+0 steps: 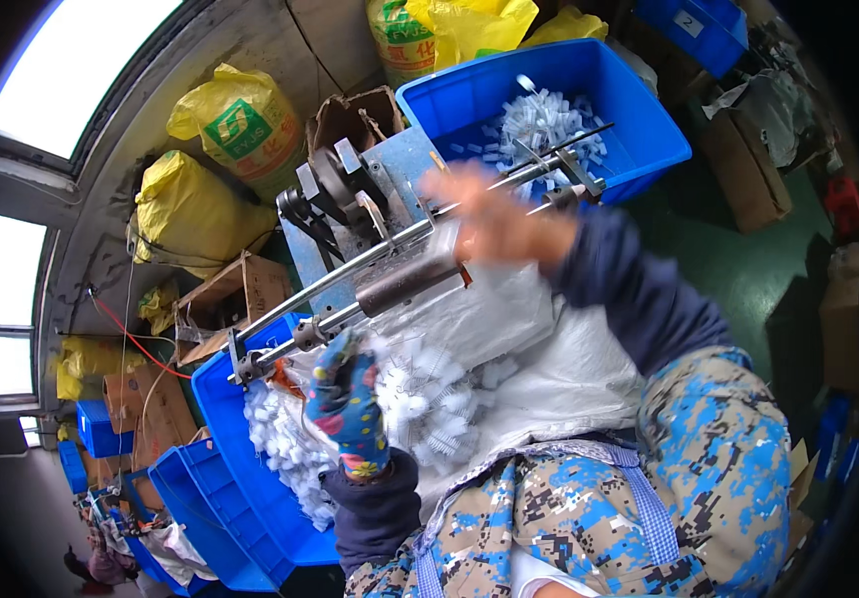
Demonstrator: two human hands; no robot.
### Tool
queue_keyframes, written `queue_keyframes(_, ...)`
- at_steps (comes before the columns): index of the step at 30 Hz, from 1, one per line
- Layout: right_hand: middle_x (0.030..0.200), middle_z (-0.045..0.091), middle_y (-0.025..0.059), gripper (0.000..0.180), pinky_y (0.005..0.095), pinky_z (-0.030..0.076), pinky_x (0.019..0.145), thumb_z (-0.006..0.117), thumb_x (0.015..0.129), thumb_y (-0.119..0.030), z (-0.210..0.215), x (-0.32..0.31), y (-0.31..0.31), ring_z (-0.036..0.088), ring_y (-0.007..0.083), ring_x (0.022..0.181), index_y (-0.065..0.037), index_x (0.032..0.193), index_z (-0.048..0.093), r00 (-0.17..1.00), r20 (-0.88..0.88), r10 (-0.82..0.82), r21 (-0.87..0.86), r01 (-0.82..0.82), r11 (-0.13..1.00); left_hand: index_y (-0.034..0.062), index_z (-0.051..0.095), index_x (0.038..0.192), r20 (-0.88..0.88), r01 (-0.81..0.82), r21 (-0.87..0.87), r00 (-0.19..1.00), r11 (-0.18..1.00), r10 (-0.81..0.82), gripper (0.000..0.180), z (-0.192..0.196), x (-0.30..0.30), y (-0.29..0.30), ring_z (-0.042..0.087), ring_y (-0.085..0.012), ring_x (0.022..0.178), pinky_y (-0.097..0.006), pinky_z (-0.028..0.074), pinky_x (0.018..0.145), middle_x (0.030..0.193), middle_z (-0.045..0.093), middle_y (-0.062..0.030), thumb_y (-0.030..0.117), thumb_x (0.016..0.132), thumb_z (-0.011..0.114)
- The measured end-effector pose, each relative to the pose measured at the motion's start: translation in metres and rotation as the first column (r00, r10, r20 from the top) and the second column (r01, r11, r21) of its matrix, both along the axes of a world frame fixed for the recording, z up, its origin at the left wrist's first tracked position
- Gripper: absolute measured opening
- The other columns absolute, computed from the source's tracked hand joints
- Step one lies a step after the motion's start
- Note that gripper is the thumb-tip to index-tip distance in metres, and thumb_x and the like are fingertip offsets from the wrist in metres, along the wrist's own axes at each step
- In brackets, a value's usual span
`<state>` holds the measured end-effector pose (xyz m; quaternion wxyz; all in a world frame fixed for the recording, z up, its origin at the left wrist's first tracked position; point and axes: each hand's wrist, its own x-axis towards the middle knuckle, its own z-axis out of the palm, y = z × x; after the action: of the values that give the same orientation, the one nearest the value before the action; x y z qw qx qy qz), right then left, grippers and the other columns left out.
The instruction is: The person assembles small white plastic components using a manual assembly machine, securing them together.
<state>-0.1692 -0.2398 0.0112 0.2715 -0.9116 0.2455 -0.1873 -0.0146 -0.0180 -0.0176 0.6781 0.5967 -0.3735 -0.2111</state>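
My left hand [346, 397], in a blue patterned glove, is just below the lower left end of a bench machine's metal rods [335, 284]. Its fingers are blurred, and I cannot see whether they hold anything. My bare right hand [499, 217] is smeared by motion over the rods' upper right part, next to a dark metal cylinder [410, 281]. Whatever it holds, if anything, does not show. Beneath my left hand, small white bristly pieces [434, 399] are heaped on a white sheet [579, 374] across my lap. More white pieces [285, 444] lie to its left.
A blue bin [315, 543] at the left holds the white pieces. Behind the machine, another blue bin [644, 110] contains short translucent pieces [549, 125]. Black pulleys [335, 189] sit on the machine's plate. Yellow sacks [245, 125] and cardboard boxes [235, 299] stand along the wall.
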Motion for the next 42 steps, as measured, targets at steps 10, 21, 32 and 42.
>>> queue_keyframes(10,0.069,0.058,0.0127,0.007,0.0394,0.049,0.055,0.05,0.079,-0.009,-0.024,0.025,0.015,0.061,0.0307,0.064,-0.007,0.083,0.057,0.967,0.192,-0.165,-0.216,0.206,0.954,0.0134,0.053,0.119,0.769,-0.097,0.568,0.416,0.817,-0.485,0.057,0.01,-0.006,-0.003,0.047,-0.033,0.107,-0.047,0.03,0.093,0.104,0.058,-0.0098,0.022,0.067,0.073)
queue_keyframes(21,0.101,0.056,0.0085,0.022,0.0432,0.038,0.079,0.055,0.081,-0.029,-0.051,0.089,-0.037,0.052,0.0255,0.098,-0.013,0.085,0.07,0.927,-0.164,-0.339,-0.445,0.237,0.864,0.0122,0.06,0.08,0.72,-0.213,0.689,0.312,0.693,-0.62,0.012,-0.032,0.011,0.001,0.051,-0.0304,0.089,-0.045,0.034,0.076,0.084,0.056,-0.0081,0.014,0.068,0.063)
queue_keyframes(32,0.099,0.062,0.0079,0.021,0.0455,0.038,0.081,0.056,0.081,-0.026,-0.053,0.089,-0.04,0.054,0.0254,0.099,-0.012,0.087,0.07,0.951,-0.168,-0.26,-0.404,0.175,0.898,0.0049,0.061,0.091,0.755,-0.141,0.448,0.588,0.883,-0.289,0.009,0.005,0.006,0.004,0.058,-0.0262,0.07,-0.035,0.045,0.063,0.076,0.059,-0.0111,0.007,0.083,0.057)
queue_keyframes(42,0.104,0.059,0.0092,0.023,0.054,0.026,0.091,0.051,0.077,-0.008,-0.031,0.089,-0.038,0.043,0.0297,0.111,-0.009,0.094,0.067,0.924,-0.3,-0.235,-0.266,0.156,0.951,0.0052,0.06,0.095,0.453,-0.015,0.487,0.859,0.873,-0.238,0.019,-0.005,-0.001,0.007,0.06,-0.0282,0.068,-0.036,0.047,0.061,0.073,0.062,-0.0106,-0.001,0.076,0.059)
